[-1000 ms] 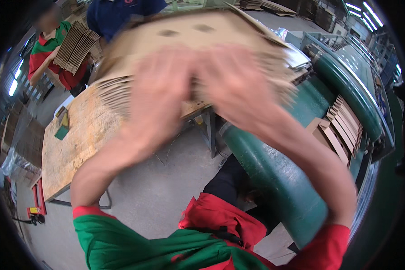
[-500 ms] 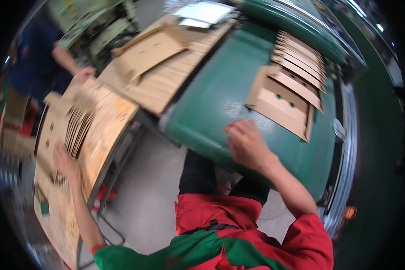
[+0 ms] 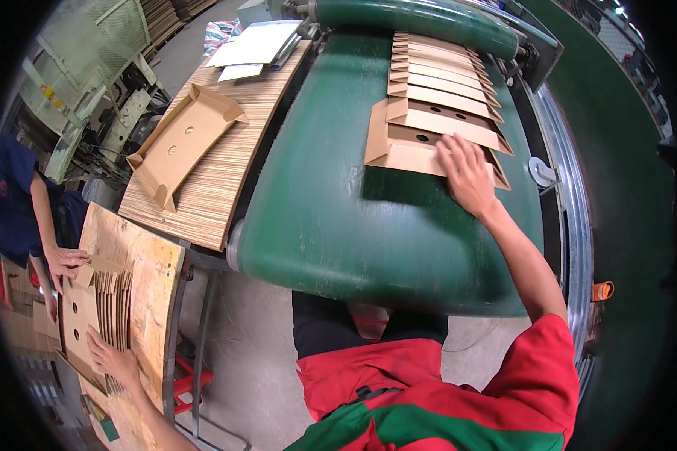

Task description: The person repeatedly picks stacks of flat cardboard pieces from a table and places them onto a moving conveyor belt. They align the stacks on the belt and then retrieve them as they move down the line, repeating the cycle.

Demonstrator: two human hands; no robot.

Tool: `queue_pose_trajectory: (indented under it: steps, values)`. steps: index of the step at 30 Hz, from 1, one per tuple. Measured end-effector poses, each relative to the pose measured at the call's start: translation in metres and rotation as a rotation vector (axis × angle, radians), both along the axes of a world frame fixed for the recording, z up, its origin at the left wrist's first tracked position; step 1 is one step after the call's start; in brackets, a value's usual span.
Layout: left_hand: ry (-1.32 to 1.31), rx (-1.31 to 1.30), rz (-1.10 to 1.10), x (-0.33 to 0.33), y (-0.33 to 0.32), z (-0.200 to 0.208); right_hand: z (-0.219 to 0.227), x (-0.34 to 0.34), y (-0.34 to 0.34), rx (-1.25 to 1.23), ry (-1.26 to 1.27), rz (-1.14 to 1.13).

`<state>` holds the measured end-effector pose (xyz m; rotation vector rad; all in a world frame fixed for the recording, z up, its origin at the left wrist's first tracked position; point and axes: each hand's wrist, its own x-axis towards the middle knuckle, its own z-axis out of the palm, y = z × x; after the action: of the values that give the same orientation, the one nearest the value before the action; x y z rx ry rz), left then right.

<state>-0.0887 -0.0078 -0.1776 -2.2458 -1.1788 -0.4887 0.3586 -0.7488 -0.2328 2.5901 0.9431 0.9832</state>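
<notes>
My right hand (image 3: pixel 466 174) lies with its fingers stretched over the near edge of a folded brown cardboard tray (image 3: pixel 408 156). That tray is the nearest in a row of overlapping cardboard trays (image 3: pixel 445 89) on the green conveyor belt (image 3: pixel 323 218). At the lower left, my left hand (image 3: pixel 113 359) rests with extended fingers against a stack of cardboard blanks (image 3: pixel 114 310), touching the outer blank (image 3: pixel 71 304) with two round holes. A co-worker's hand (image 3: pixel 65 263) is at the upper end of the same stack.
The stack stands on a worn wooden table (image 3: pixel 152 282). Beyond it, a single cardboard tray (image 3: pixel 188 139) lies on a striped wood board (image 3: pixel 222 192), with white sheets (image 3: pixel 257 43) farther back. A green roller (image 3: pixel 421 22) crosses the belt's far end; a metal rail (image 3: pixel 579 263) runs along its right.
My right hand has moved forward from above the bare belt onto the nearest tray, which now sits closer against the row. My left hand stays at the stack; the co-worker's hand has reached the stack.
</notes>
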Motion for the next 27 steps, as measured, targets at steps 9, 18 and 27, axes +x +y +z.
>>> queue_pose_trajectory:
  steps: [9, 18, 27]
  values:
    - [0.131, -0.222, -0.058, -0.011, 0.010, 0.053, 0.014, -0.024, -0.010, 0.081, 0.299, -0.297]
    - [-0.248, -0.501, -0.725, 0.186, -0.204, 0.071, 0.016, -0.012, -0.028, 0.076, 0.238, -0.262]
    - [-0.061, -0.631, -1.545, 0.486, -0.524, -0.026, 0.037, -0.019, -0.030, 0.151, 0.030, -0.325]
